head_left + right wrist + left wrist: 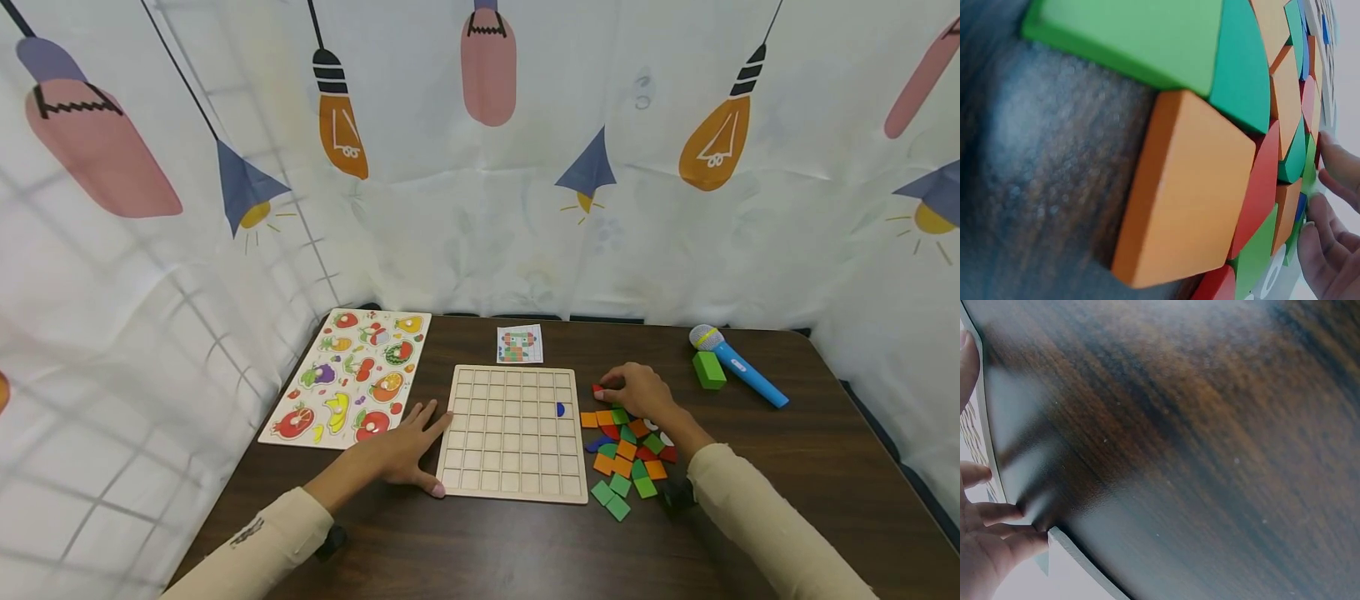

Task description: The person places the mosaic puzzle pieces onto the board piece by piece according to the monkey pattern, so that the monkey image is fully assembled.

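Observation:
A wooden grid board [513, 433] lies on the dark table, with one blue half-round piece [560, 409] in a square near its right edge. My left hand [405, 446] is spread flat at the board's left side, thumb and index fingertip at its edge. Just beyond the pile of coloured pieces [626, 448], my right hand [641, 392] pinches a small red piece [597, 389] between thumb and fingers. In the right wrist view, orange, green and red wooden pieces [1191, 194] fill the foreground, and the right hand [1335, 231] shows at the right edge.
A fruit picture board [347, 379] lies left of the grid board. Behind the grid board is a small pattern card [519, 344]. At the back right, a blue toy microphone [742, 367] lies beside a green block [708, 370]. A printed curtain [480, 208] hangs behind the table.

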`<state>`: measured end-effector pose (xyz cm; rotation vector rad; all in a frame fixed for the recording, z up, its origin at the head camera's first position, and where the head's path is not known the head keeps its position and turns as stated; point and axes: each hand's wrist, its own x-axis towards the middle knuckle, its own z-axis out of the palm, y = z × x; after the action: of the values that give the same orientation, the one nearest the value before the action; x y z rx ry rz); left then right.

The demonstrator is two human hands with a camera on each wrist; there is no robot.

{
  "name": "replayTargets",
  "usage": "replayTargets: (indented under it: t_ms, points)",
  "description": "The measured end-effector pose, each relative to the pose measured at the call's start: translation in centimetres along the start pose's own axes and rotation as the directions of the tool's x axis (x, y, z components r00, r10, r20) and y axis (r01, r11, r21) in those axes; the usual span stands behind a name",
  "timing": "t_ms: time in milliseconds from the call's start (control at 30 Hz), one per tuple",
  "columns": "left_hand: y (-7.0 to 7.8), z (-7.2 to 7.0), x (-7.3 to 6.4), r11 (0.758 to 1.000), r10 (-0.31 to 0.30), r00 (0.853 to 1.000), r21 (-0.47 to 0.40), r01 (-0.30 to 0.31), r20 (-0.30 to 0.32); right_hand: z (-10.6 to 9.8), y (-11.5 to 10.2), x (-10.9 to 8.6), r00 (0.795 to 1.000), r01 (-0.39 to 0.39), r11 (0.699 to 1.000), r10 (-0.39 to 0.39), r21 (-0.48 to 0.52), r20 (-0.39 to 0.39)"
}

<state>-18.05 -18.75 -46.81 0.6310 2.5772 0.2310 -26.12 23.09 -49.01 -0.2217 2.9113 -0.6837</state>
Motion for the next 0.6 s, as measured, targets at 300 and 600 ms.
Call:
replayTargets:
  t_ms: [300,600]
  points:
    - [0.05,-0.04,0.02,1.000,-0.001,1.000,0.003,0.001,-0.001,-0.20,-0.48,-0.06,0.999,-0.009,1.000,0.009,0.009,0.047]
    - [-0.03,0.13,0.05,1.000,-0.005,1.000,0.003,0.005,-0.006,-0.10,-0.73,-0.14,0.995,0.085,0.996,-0.084,-0.020,0.052]
